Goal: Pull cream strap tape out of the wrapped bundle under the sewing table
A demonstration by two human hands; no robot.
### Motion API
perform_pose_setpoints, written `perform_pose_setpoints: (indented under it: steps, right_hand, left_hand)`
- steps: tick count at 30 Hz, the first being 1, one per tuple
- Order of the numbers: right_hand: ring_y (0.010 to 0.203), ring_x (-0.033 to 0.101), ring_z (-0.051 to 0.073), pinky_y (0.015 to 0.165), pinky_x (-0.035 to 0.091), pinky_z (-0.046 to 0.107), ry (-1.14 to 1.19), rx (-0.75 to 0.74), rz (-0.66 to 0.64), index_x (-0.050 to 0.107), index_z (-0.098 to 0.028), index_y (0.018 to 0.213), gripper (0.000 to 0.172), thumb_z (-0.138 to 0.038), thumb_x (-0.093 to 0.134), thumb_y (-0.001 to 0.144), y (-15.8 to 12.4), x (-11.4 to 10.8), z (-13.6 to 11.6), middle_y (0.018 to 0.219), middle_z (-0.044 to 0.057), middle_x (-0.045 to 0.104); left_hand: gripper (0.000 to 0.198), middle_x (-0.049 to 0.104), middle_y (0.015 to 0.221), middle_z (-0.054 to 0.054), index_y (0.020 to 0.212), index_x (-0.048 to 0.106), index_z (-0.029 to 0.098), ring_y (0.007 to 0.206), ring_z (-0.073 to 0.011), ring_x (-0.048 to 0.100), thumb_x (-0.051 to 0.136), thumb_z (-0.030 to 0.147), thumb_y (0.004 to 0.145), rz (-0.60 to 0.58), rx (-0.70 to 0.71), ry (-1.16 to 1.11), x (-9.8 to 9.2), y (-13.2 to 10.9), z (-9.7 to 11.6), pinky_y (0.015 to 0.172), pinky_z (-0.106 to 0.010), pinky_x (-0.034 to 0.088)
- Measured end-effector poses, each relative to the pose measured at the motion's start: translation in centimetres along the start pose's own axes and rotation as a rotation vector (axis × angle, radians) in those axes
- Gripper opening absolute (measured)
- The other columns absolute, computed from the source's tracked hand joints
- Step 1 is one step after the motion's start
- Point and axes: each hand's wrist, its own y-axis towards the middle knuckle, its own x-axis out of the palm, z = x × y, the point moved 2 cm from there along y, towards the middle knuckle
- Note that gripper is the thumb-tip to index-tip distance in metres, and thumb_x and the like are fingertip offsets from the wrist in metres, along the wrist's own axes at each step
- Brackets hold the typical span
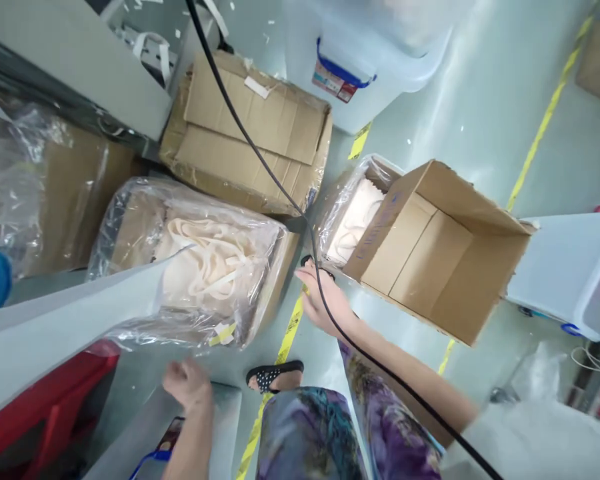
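My right hand (321, 300) reaches down to the near left corner of an open cardboard box (430, 260), fingers stretched and holding nothing. The box is lined with a clear plastic bag (337, 200) holding cream fabric pieces (356, 217). My left hand (187, 382) is curled into a loose fist resting on a grey lid (220, 420) at the bottom; nothing shows in it. A black cable (260, 160) runs from the top across my right forearm. My foot in a black sandal (275, 377) stands on the floor between the hands.
A plastic-wrapped box of cream straps (205, 263) lies on the left beside a closed, battered cardboard box (250, 127). Clear plastic bins stand at the top (365, 60) and right (570, 267). Yellow floor tape (540, 133), a grey table edge (55, 330) and a red object (45, 407) are nearby.
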Motion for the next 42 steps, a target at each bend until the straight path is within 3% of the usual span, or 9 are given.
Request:
perform_pose_setpoints:
  steps: [4,8,11,15,21,28,32,36,42]
  right_hand:
    - [0.132,0.051,0.03,0.111,0.045,0.049,-0.141,0.33,0.215,0.053,-0.013,0.138,0.043,-0.024,0.041,0.098,-12.1,-9.3,5.0,0.138,0.019,0.058]
    - [0.143,0.039,0.043,0.118,0.031,0.062,-0.393,0.833,0.408,0.046,0.001,0.14,0.063,-0.035,0.053,0.089,-18.9,-18.1,14.2,0.149,0.031,0.045]
    - [0.123,0.06,0.044,0.105,0.049,0.058,0.054,1.295,0.303,0.053,-0.004,0.128,0.068,-0.043,0.069,0.075,-21.2,-20.5,21.8,0.125,0.031,0.064]
    - [0.09,0.074,0.036,0.068,0.064,0.044,0.243,1.398,0.263,0.055,-0.01,0.122,0.059,-0.04,0.063,0.072,-21.7,-21.1,27.3,0.099,0.023,0.073]
    - [0.042,0.061,0.031,0.038,0.05,0.041,0.337,1.361,0.16,0.059,-0.025,0.067,0.018,-0.043,0.059,0.063,-21.2,-21.1,27.6,0.045,0.006,0.056]
    - [0.045,0.056,0.03,0.051,0.052,0.047,0.306,1.126,0.184,0.032,-0.033,0.041,0.034,-0.056,0.05,0.06,-22.2,-24.5,22.4,0.039,0.004,0.048]
    - [0.043,0.052,0.027,0.049,0.046,0.043,0.173,0.93,0.151,0.029,-0.033,0.05,0.034,-0.059,0.038,0.07,-17.9,-26.8,18.3,0.041,0.005,0.048]
    - [0.064,0.064,0.028,0.062,0.049,0.038,0.133,0.73,0.1,0.043,-0.028,0.063,0.026,-0.045,0.032,0.078,-7.6,-26.8,14.2,0.061,0.01,0.065]
    - [0.094,0.071,0.027,0.08,0.051,0.032,0.182,0.623,0.005,0.066,-0.013,0.11,0.034,-0.033,0.043,0.094,8.9,-22.6,9.3,0.097,0.013,0.076]
  left_hand:
    - [0.038,0.066,0.123,-0.014,0.119,0.058,0.014,0.121,-0.0286,0.06,0.046,0.027,0.086,-0.252,0.1,-0.077,1.0,-9.5,1.9,0.1,-0.039,0.053]
    - [0.048,0.072,0.113,-0.015,0.112,0.061,0.018,0.099,-0.0295,0.072,0.053,0.049,0.077,-0.608,0.103,-0.147,4.6,-16.3,5.8,0.081,-0.039,0.06]
    - [0.058,0.075,0.102,-0.016,0.109,0.06,0.017,0.086,-0.03,0.073,0.055,0.063,0.074,-0.721,0.067,-0.166,7.8,-18.9,10.1,0.073,-0.041,0.06]
    - [0.068,0.072,0.11,-0.016,0.118,0.06,0.016,0.092,-0.0271,0.073,0.058,0.069,0.075,-0.804,0.097,-0.194,11.4,-21.8,15.9,0.075,-0.036,0.059]
    - [0.08,0.069,0.119,-0.014,0.141,0.049,0.019,0.09,-0.0243,0.072,0.064,0.061,0.075,-0.884,0.13,-0.153,14.0,-24.4,22.1,0.059,-0.029,0.054]
    - [0.073,0.065,0.083,-0.006,0.127,0.059,0.012,0.078,-0.0231,0.069,0.064,0.059,0.071,-0.726,0.23,-0.166,10.8,-24.5,24.4,0.077,-0.034,0.055]
    - [0.075,0.064,0.073,-0.004,0.117,0.063,0.014,0.068,-0.0252,0.068,0.064,0.069,0.066,-0.669,0.256,-0.246,6.7,-24.4,24.8,0.07,-0.038,0.058]
    - [0.098,0.064,0.077,-0.005,0.14,0.047,0.009,0.076,-0.0269,0.068,0.067,0.07,0.065,-0.469,0.292,-0.372,2.0,-21.0,27.6,0.074,-0.041,0.06]
    - [0.093,0.057,0.14,-0.018,0.16,0.002,0.02,0.106,-0.023,0.07,0.053,0.053,0.09,-0.261,0.34,-0.539,-2.9,-14.0,32.7,0.087,-0.036,0.06]
